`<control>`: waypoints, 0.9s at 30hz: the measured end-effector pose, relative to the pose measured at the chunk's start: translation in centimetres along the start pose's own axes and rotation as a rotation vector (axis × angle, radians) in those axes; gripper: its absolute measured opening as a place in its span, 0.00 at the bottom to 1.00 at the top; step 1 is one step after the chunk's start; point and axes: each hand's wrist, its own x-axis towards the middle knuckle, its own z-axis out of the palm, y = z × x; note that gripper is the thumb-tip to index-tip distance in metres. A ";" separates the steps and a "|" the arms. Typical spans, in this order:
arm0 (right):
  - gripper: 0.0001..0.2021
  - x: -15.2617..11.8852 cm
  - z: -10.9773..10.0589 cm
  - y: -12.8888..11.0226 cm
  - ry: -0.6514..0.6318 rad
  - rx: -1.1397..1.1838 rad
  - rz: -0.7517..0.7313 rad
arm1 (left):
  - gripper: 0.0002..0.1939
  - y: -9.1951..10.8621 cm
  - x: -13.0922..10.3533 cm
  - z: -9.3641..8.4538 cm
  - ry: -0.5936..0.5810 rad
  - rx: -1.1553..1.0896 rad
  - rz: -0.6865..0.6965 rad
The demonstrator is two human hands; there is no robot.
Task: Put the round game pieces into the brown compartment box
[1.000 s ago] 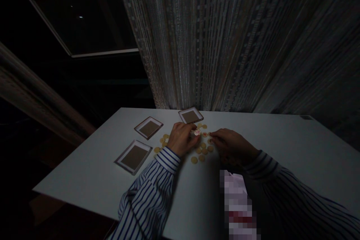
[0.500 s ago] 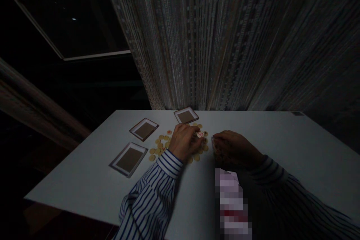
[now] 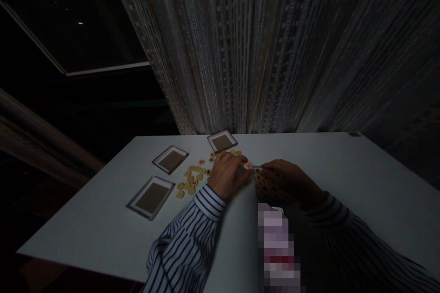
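The table (image 3: 343,183) is white, bluish in dim light. Round pieces (image 3: 191,190) are pale yellow, some marked in red or black; one whitish piece (image 3: 248,165) bears a red character. Three trays (image 3: 152,197) have grey-brown centres bordered in white. The sleeves (image 3: 187,238) are white with navy stripes (the right is darkened by shadow). The grey curtain (image 3: 240,55) shows paler dashes.

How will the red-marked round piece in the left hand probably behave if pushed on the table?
The round piece looks stiff: its disc shape shows no bend in the left hand. It is probably light, being small beside that hand. Flat-faced, it would likely slide on the table, not tip.
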 end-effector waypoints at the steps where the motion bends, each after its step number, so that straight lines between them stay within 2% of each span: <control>1: 0.13 -0.1 0.0 0.1 0.008 -0.004 0.001 | 0.09 0.2 0.0 0.1 -0.007 -0.007 -0.006; 11: 0.13 -1.5 0.3 1.0 0.165 0.144 0.070 | 0.10 1.4 0.3 1.5 -0.041 -0.032 -0.012; 17: 0.12 -2.1 0.3 1.0 0.195 0.339 0.184 | 0.08 2.2 0.5 2.2 -0.054 -0.037 0.008; 22: 0.13 -2.6 0.4 1.5 0.225 0.381 0.231 | 0.09 2.6 0.6 2.6 -0.082 -0.046 0.018; 27: 0.13 -3.0 0.4 1.8 0.243 0.446 0.263 | 0.08 2.9 0.6 3.3 -0.038 -0.058 0.033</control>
